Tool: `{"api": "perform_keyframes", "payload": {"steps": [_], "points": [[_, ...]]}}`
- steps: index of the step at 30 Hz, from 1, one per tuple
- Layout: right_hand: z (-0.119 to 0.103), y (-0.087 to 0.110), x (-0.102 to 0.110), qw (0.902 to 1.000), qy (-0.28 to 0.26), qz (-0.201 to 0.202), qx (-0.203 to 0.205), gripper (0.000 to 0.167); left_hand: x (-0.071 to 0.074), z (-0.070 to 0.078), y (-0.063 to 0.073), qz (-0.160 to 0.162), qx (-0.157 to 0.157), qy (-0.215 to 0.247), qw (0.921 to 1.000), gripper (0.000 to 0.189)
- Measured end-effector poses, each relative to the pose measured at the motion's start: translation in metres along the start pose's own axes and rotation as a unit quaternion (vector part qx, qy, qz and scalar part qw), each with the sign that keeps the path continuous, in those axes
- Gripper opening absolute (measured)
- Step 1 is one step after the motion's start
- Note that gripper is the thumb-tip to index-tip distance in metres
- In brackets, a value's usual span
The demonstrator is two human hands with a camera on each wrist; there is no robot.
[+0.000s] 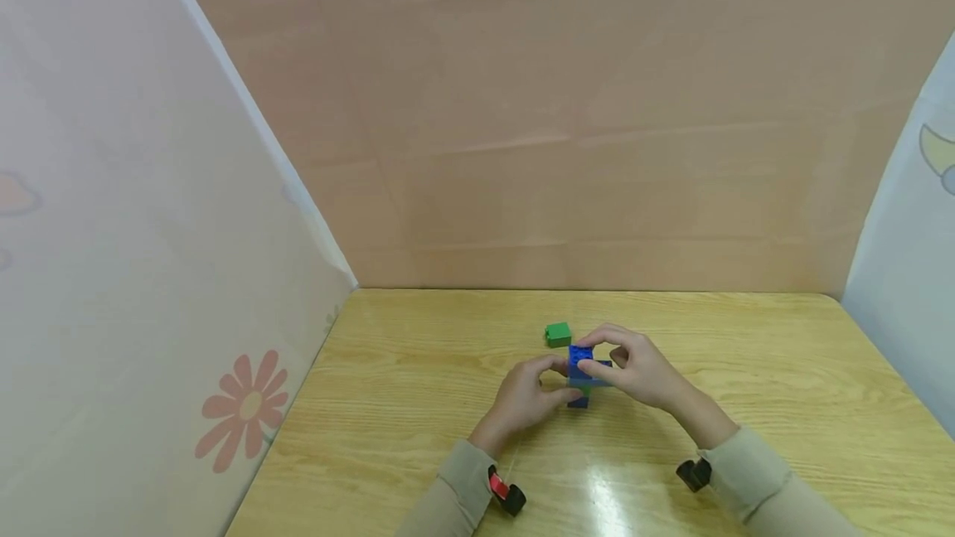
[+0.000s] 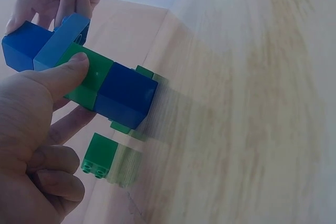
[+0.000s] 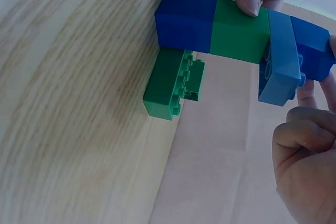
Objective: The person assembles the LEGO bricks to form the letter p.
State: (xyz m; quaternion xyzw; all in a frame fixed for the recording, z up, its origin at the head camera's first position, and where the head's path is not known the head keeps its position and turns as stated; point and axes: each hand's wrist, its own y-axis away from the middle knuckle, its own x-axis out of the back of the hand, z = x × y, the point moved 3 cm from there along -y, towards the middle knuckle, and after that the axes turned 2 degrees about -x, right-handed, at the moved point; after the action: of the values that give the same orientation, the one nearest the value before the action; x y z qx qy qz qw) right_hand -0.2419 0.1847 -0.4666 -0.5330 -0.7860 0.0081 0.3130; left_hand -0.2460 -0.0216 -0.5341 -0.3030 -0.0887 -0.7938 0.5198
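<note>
An upright stack of toy building bricks stands between the hands: a dark blue brick [image 3: 185, 22] lowest, a green brick [image 3: 240, 31] above it, a lighter blue long brick [image 3: 280, 61] laid crosswise, and another blue brick [image 1: 580, 361] on top. My left hand [image 1: 522, 394] pinches the stack at its green brick, thumb on the near face. My right hand [image 1: 645, 371] holds the top blue brick between thumb and fingers. Behind the lowest brick shows a long green brick [image 3: 163, 85]; whether it touches the stack I cannot tell.
A loose green brick [image 1: 558, 334] lies on its side on the wooden table [image 1: 418, 338], behind the stack, studs facing left. A tan backdrop [image 1: 567, 139] rises at the table's back edge. Pale panels flank it, the left panel [image 1: 149, 239] bearing a printed flower.
</note>
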Motion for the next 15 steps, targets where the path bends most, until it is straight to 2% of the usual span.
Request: {"api": "perform_keyframes", "payload": {"steps": [9,15], "points": [[-0.0001,-0.0040,0.0042,0.9983,0.050,0.000,0.029,0.022,-0.0019,-0.0017,-0.0027,0.004,-0.007,-0.005,1.0000,0.032],[0.0003,-0.0026,0.0046,0.9990,0.038,-0.011,0.022,0.023,-0.0018,-0.0003,-0.0015,-0.001,-0.011,-0.008,0.9999,0.033]]}}
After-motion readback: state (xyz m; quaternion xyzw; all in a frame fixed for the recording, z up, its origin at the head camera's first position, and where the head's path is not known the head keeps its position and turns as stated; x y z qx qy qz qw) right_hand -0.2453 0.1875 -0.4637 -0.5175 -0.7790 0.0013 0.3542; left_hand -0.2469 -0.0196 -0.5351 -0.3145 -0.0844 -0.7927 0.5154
